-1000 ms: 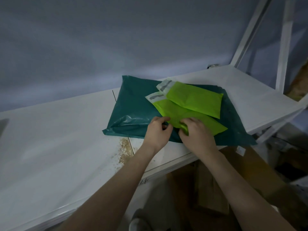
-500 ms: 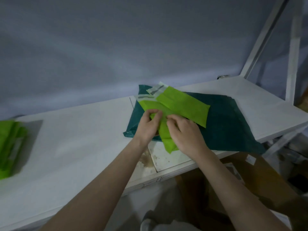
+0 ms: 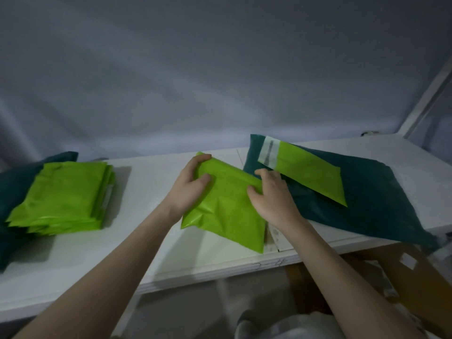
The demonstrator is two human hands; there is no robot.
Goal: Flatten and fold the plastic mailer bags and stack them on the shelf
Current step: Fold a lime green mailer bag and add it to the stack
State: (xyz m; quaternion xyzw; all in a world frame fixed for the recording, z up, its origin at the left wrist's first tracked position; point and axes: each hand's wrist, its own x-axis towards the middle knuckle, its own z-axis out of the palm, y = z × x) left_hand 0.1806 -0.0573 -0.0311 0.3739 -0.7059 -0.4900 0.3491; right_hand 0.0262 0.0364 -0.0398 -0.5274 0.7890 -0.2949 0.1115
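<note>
A lime green mailer bag (image 3: 227, 211), folded over, lies on the white shelf (image 3: 151, 241) in the middle of the view. My left hand (image 3: 189, 189) grips its upper left edge, thumb on top and fingers curled over the fold. My right hand (image 3: 271, 196) holds its right edge, fingers curled at the fold. A second lime bag (image 3: 305, 171) with a white adhesive strip lies flat on a large dark teal mailer (image 3: 367, 194) at the right. A stack of folded lime bags (image 3: 66, 196) sits at the left on another dark teal bag (image 3: 14, 182).
A pale wall rises behind the shelf. A white frame post (image 3: 425, 99) slants up at the far right. Brown cardboard boxes (image 3: 403, 277) stand on the floor below the shelf's front edge.
Both hands carried one lime bag leftward off the teal mailer onto the bare shelf, and it is now folded. The view has swung left, bringing the stack of folded bags into sight.
</note>
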